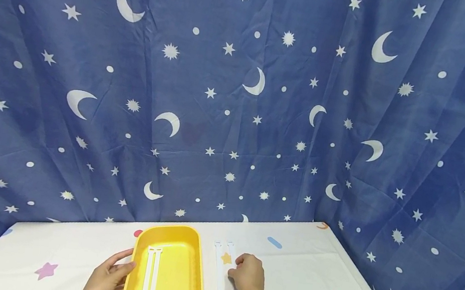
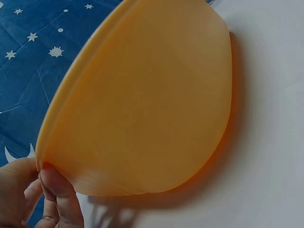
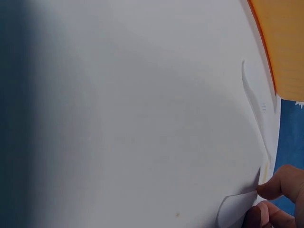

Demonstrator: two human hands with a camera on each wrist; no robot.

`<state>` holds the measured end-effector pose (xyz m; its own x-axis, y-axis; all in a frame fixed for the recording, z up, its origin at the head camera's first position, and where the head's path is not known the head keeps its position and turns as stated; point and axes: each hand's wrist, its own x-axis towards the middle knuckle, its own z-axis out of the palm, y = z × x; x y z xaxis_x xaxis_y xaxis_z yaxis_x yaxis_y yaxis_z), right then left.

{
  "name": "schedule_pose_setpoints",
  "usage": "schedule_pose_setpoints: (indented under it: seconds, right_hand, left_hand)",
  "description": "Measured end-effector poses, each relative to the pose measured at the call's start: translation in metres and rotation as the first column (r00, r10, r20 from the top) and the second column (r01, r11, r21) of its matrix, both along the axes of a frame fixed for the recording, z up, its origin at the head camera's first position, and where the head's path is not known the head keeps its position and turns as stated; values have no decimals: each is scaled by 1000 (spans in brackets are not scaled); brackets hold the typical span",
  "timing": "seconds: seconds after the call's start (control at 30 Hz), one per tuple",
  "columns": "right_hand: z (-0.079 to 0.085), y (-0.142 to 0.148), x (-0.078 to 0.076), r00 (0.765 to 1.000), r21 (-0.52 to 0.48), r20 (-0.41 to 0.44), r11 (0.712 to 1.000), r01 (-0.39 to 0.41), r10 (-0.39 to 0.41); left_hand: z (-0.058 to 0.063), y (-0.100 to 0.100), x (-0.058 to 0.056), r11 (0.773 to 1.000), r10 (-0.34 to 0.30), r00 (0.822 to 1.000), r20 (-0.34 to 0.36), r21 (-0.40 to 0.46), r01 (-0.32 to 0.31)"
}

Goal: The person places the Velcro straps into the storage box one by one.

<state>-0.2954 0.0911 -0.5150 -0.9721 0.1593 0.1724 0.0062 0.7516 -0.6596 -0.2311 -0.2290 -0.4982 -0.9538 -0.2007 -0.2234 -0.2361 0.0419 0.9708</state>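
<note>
My left hand grips the left rim of a yellow tray, thumb on one side and fingers under it. In the left wrist view the tray's outside stands tilted over the white cloth. Two long white straps with slotted heads lie side by side in the tray. To its right, another white strap lies flat on the table. Beside that one, my right hand pinches a further white strap; its rounded end shows curved up at the fingertips in the right wrist view.
A white tablecloth printed with hearts, stars and strokes covers the table. Blue curtains with moons and stars hang behind the table and along its right side.
</note>
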Motion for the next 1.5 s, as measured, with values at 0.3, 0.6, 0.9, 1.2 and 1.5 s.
schedule_pose_setpoints:
  seconds: [0.3,0.6,0.9,1.2,1.5]
  right_hand:
    - [-1,1,1,1000,-34,-16,999,10,-11]
    - [2,4,3,999,-98,-40,995,-21,17]
    - [-2,9,0,997,-139,-52,988,-61,55]
    - [3,11,2,996,-131,-43,988,-86,81]
    - [7,12,1,995,-140,-13,985,-104,103]
  left_hand:
    - [1,1,-1,1000,0,1000,-1,-19,0]
    - [3,1,0,999,11,1000,-14,40,-10]
    - [2,1,2,1000,1,1000,-14,-18,-1]
    - [0,0,1,1000,-1,1000,-3,-26,1]
    - [2,1,1,1000,4,1000,7,-21,-3]
